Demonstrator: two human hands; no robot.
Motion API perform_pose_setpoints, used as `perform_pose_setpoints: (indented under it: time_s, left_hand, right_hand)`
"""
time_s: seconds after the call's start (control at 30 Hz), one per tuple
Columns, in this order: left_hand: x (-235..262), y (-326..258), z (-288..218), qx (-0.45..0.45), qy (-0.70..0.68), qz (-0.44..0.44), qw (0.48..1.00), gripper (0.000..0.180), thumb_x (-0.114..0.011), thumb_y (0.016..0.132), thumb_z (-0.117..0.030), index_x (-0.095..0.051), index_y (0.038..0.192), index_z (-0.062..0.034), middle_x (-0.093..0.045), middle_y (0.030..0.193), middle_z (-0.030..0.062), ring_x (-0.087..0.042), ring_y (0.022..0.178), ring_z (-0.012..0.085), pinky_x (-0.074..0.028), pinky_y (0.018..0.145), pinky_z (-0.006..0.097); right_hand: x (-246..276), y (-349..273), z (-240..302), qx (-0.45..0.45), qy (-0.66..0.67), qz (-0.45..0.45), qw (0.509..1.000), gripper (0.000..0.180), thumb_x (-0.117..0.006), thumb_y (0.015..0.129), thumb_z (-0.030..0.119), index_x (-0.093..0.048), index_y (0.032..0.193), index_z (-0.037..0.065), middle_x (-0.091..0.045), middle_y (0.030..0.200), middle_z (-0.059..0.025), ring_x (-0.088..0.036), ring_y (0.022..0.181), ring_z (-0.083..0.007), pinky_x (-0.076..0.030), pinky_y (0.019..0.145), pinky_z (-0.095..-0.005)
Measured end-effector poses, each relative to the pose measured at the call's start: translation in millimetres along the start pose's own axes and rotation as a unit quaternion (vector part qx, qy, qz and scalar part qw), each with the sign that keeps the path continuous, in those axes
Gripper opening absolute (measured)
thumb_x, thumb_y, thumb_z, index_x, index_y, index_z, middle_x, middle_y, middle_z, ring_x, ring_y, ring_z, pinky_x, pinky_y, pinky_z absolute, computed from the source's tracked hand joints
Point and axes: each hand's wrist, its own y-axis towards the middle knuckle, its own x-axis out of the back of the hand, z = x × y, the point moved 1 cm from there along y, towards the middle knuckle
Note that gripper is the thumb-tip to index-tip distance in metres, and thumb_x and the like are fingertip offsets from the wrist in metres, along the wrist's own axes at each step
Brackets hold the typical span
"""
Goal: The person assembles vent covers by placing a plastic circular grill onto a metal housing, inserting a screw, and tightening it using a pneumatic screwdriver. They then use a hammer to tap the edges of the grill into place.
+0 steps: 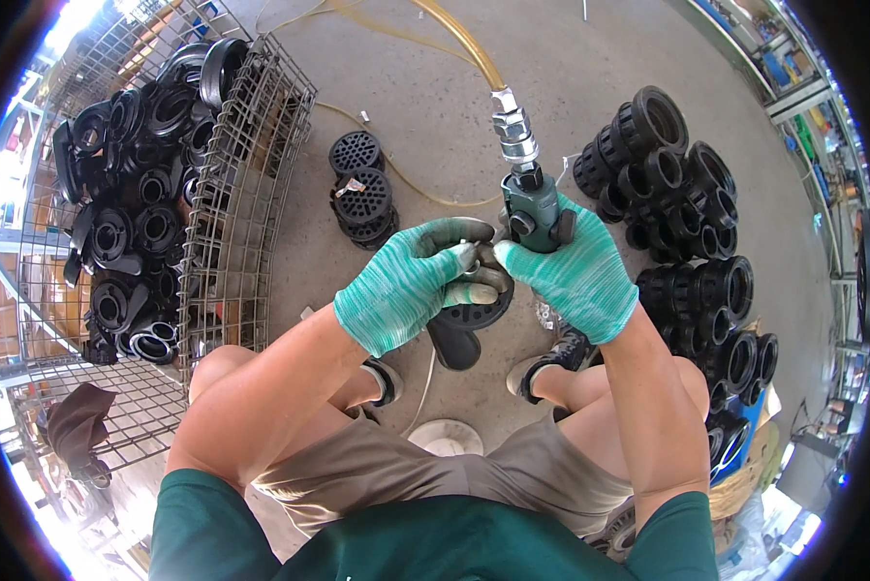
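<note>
In green-and-grey knitted gloves, both my hands come together in front of me above the floor. My right hand (582, 281) grips a dark green air-powered tool (532, 211), whose metal coupling (514, 128) points away from me. My left hand (396, 281) is closed, with thumb and fingertips pinched close to the tool's near left side. A small shiny bit shows at those fingertips, too small to name. Under the hands is a black round part (479, 315) with slots and a stubby pipe (456, 351), partly hidden by my left fingers.
A wire cage (251, 184) full of black plastic parts (154, 228) stands at left. Black perforated discs (365, 198) are stacked on the floor. Black ribbed rings (638, 145) are piled at right. A yellow hose (469, 44) runs from the tool. My feet flank a white round object (445, 436).
</note>
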Motion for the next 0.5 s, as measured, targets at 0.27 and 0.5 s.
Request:
perform_pose_setpoints:
  time_s: [0.27,0.5]
  left_hand:
    - [5.4,1.2,0.4,0.007,0.068,-0.022,0.997,0.048,-0.067,0.1,-0.022,-0.055,0.139,0.0026,-0.068,0.1,0.007,-0.068,0.082,0.0145,-0.057,0.066,0.025]
    - [-1.5,-0.5,0.8,0.017,0.011,-0.027,0.999,0.04,-0.066,0.101,-0.019,-0.058,0.134,0.0024,-0.069,0.104,0.0085,-0.068,0.081,0.0141,-0.054,0.063,0.024]
  right_hand:
    - [-0.9,-2.7,0.7,0.007,-0.008,0.003,1.0,0.042,-0.077,0.083,0.011,-0.065,0.123,0.007,-0.073,0.097,-0.0053,-0.065,0.084,-0.0113,-0.056,0.08,-0.0298]
    - [-2.4,-4.9,2.4,0.03,0.016,0.01,0.999,0.044,-0.078,0.084,0.016,-0.064,0.125,0.007,-0.073,0.096,-0.0061,-0.066,0.084,-0.0118,-0.056,0.081,-0.03]
